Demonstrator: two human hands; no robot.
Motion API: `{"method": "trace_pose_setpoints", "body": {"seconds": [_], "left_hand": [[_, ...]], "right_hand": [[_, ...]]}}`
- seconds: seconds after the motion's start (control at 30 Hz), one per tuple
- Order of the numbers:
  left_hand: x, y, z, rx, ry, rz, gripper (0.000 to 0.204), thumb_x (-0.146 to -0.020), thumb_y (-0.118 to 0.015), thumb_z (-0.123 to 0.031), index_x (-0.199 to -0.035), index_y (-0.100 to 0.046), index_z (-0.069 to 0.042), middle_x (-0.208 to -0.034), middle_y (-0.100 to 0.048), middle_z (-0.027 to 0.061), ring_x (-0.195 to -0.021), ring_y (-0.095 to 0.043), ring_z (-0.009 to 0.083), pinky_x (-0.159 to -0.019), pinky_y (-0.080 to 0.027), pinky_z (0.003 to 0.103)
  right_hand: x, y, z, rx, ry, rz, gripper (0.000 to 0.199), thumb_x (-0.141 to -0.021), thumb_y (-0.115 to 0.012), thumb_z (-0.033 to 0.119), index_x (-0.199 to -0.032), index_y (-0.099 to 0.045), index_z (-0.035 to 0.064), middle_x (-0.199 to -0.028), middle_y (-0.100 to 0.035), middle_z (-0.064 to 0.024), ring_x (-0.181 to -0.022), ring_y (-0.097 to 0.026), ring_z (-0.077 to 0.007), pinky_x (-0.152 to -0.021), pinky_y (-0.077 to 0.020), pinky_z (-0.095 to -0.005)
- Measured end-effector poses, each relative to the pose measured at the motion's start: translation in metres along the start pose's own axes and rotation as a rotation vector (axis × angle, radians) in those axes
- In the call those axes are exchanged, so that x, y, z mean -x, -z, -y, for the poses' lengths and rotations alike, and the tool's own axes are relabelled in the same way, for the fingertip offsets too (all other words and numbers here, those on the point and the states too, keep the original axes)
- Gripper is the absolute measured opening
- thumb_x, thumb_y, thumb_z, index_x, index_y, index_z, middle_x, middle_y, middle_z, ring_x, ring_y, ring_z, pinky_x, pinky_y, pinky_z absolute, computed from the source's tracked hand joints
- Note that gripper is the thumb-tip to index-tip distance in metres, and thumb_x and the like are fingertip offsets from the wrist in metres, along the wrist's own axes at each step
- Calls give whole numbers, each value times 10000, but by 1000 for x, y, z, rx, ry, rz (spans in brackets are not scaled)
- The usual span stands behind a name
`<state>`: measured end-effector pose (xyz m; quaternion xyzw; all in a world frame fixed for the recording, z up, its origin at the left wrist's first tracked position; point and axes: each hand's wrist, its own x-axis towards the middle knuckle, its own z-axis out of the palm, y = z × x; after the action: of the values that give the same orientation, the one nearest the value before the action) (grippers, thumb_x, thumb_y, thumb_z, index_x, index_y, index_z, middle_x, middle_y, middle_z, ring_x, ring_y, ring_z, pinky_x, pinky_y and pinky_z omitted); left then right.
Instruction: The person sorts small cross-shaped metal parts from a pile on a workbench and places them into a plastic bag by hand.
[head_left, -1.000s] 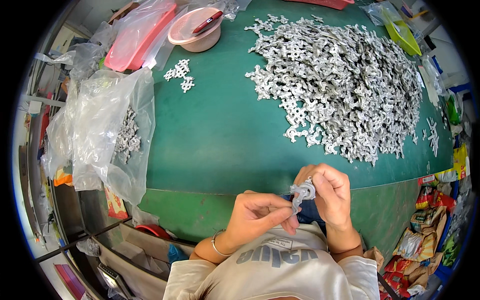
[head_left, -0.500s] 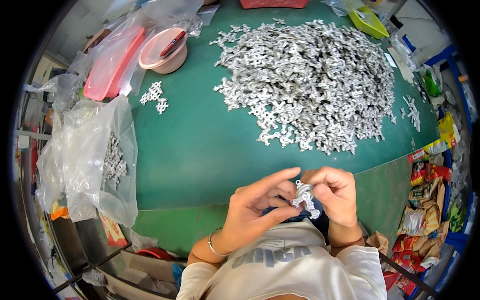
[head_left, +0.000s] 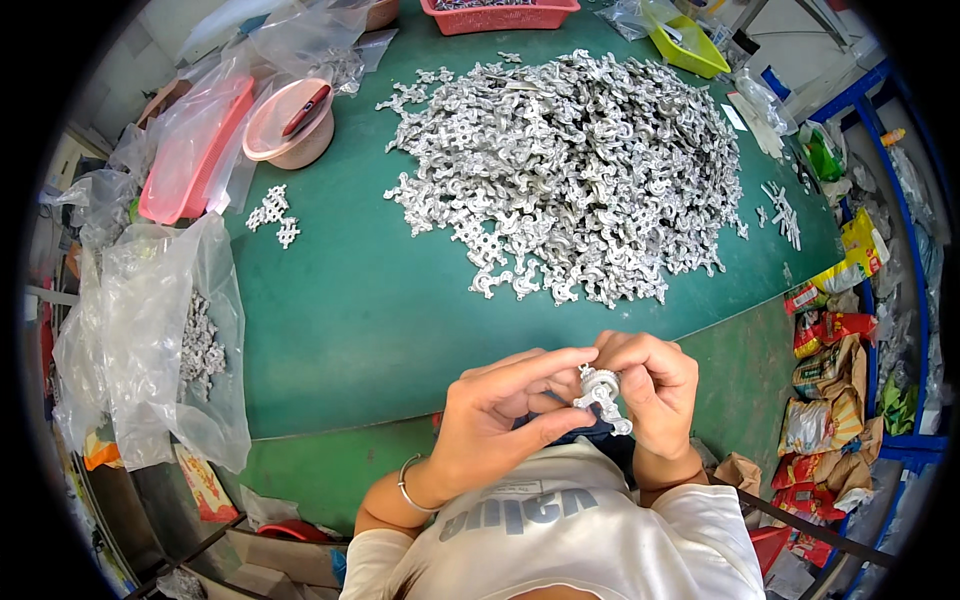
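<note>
Viewed from above, the right hand (head_left: 660, 400) pinches a small grey metal part (head_left: 601, 393) between thumb and curled fingers, near the close edge of a green counter (head_left: 340, 340). The left hand (head_left: 490, 405) cups beside it, half open with its index finger stretched out; whether its thumb touches the part cannot be told. From the held part, a large heap of similar parts (head_left: 580, 180) lies at twelve o'clock, a pink bowl (head_left: 300, 153) at ten, and a clear plastic bag (head_left: 140, 350) at nine.

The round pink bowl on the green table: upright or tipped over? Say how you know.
The bowl is upright: its wide rim faces up, and its outer wall narrows beneath it.
</note>
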<state>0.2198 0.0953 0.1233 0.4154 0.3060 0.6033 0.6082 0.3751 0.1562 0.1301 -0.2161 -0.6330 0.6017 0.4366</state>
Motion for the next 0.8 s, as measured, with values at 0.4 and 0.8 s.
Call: {"method": "trace_pose_setpoints", "body": {"seconds": [0.4, 0.8], "left_hand": [[1, 2, 2, -19, -15, -1, 444, -744, -602, 136, -1170, -507, 60, -903, -518, 87, -802, -520, 109, -686, -499, 219], [3, 11, 10, 100, 30, -80, 374, -795, -556, 107, -1161, -487, 82, -942, -542, 103, -849, -547, 141, -775, -503, 285]], "right_hand": [[-1, -2, -1, 37, 54, -8, 260, -898, -509, 166, -789, -563, -64, -713, -578, -107, -625, -500, -168, -556, -394, -280], [-3, -4, -19, 152, 80, -47, 107, -771, -625, 31, -762, -559, -53, -693, -569, -104, -612, -505, -183, -558, -401, -278]]}}
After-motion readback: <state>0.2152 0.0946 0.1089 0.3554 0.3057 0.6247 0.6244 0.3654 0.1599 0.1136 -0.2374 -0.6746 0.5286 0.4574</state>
